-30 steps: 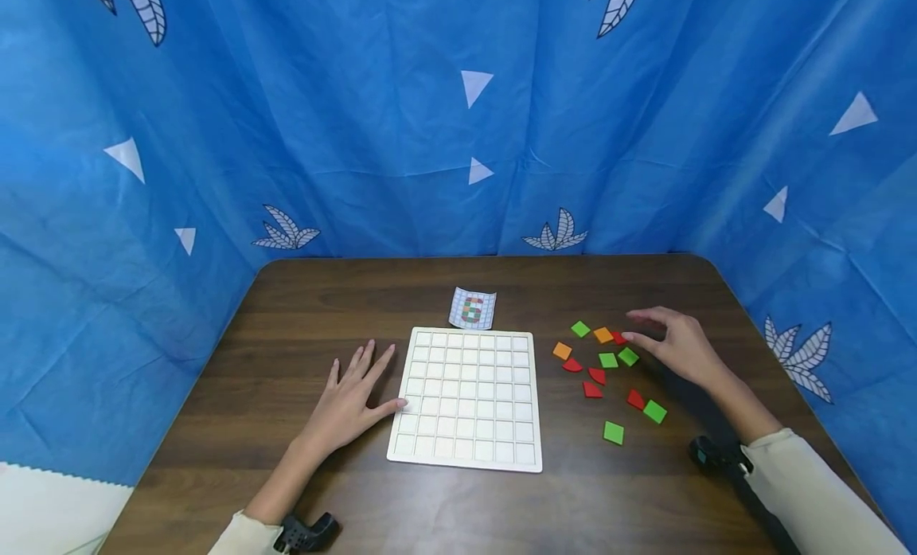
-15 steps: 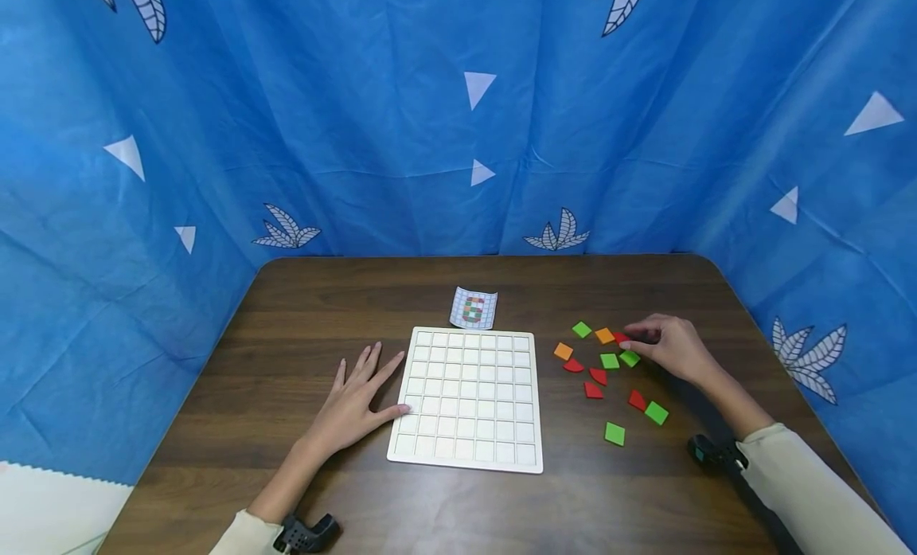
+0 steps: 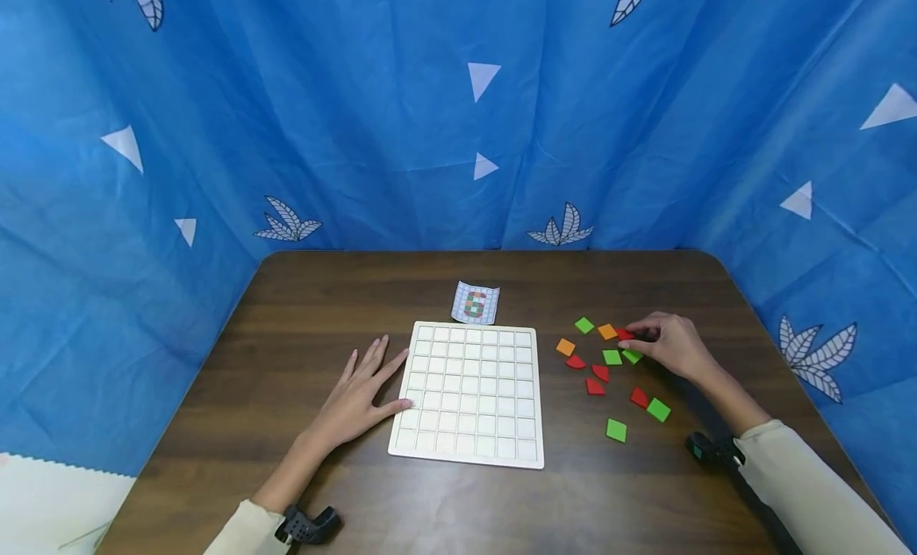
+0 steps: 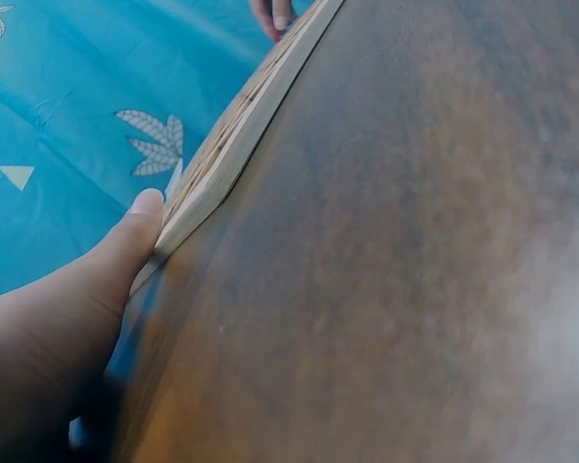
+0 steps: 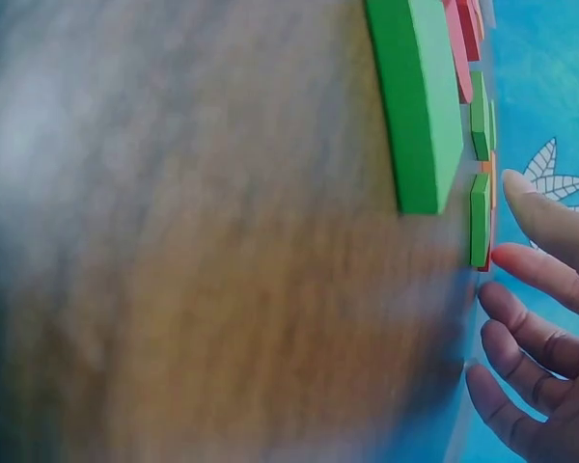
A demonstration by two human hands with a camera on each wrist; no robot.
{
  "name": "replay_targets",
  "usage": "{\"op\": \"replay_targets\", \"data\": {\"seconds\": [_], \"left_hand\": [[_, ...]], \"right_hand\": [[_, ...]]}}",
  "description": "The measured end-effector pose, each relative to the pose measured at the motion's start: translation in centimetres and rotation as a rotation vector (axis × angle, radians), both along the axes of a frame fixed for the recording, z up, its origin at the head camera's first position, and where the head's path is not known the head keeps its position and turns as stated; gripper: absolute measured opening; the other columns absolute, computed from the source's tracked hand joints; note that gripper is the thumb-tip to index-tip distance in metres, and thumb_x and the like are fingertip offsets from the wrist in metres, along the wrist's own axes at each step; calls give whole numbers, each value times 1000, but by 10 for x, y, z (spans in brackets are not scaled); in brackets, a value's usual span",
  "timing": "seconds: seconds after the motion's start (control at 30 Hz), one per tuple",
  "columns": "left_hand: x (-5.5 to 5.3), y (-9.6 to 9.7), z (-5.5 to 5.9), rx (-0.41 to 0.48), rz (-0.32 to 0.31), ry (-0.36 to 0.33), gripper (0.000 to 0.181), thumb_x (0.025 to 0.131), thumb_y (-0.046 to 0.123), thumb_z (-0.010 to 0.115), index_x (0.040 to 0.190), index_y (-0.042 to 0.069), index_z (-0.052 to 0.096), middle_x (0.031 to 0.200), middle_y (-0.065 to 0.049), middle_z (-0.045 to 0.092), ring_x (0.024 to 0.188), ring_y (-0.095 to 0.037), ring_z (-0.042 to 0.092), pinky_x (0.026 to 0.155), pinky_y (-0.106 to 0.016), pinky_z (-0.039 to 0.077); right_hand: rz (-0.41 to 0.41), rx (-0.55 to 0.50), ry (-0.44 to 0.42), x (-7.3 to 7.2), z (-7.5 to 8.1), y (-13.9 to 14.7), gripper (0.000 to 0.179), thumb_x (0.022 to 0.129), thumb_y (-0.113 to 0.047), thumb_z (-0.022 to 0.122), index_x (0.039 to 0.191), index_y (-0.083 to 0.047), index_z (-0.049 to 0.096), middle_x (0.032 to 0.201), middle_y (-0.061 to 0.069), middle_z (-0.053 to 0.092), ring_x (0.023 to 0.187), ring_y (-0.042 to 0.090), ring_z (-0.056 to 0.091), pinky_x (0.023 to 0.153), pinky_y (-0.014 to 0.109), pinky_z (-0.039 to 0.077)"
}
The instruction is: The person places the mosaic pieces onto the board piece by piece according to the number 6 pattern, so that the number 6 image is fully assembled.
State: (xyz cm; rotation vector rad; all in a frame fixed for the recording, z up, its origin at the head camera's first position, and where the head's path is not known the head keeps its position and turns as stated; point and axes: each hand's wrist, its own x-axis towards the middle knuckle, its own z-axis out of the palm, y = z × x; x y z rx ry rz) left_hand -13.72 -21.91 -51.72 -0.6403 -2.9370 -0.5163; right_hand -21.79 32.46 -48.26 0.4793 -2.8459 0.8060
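My left hand [image 3: 358,404] lies with spread fingers on the table, its thumb over the left rim of a white gridded board [image 3: 466,462]. In the left wrist view that thumb [image 4: 125,241] presses against the board's wooden edge [image 4: 222,178]. Over on the right, my right hand [image 3: 677,348] pinches a red quarter-round tile [image 3: 624,334] between thumb and index finger, low at the table. A green square tile [image 3: 632,356] lies right under the thumb, and an orange one [image 3: 607,332] sits just left of the red. In the right wrist view, a green tile [image 5: 479,222] partly hides the red one.
Several more green, orange and red tiles [image 3: 595,387] lie scattered between board and right hand. One green square [image 3: 616,430] is nearer the front. A small card with a coloured grid pattern [image 3: 476,302] touches the board's far edge. Blue patterned cloth [image 3: 401,141] hangs behind the table.
My right hand's raised fingers have come down and closed in around the red tile. The left hand stays at the board with little movement. The head view has tilted slightly.
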Motion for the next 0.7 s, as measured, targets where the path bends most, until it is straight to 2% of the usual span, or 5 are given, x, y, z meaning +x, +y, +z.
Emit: {"op": "replay_targets", "data": {"seconds": [0.13, 0.33, 0.57, 0.7], "left_hand": [[-3, 0, 0, 2, -13, 12, 87, 90, 71, 59, 160, 26, 35, 168, -18, 18, 154, -36, 16, 121, -64, 10], [-2, -1, -2, 3, -10, -6, 87, 91, 72, 57, 161, 27, 33, 168, -17, 16, 155, -34, 14, 121, -63, 7], [0, -1, 1, 3, -6, -20, 86, 91, 72, 56, 161, 28, 32, 168, -16, 15, 155, -33, 13, 121, -62, 6], [0, -2, 2, 9, -10, -16, 86, 91, 72, 57, 161, 28, 32, 168, -16, 16, 155, -33, 14, 121, -63, 6]], "right_hand": [[-14, 12, 8, -1, 1, 1, 28, 81, -19, 87, 101, 0, 79, 86, 7, 69, 69, 16, 52, 56, 27, 41], [-17, 22, -3, -3, -1, 0, 30, 82, -22, 87, 100, 0, 79, 89, 9, 69, 71, 17, 53, 58, 30, 43], [-11, 14, -5, -4, 0, 0, 16, 83, -13, 85, 95, -4, 81, 87, 7, 68, 71, 16, 54, 59, 31, 42], [-13, 36, -8, -5, 2, -2, 23, 82, -18, 87, 98, -3, 80, 88, 7, 68, 76, 21, 57, 62, 33, 45]]}}
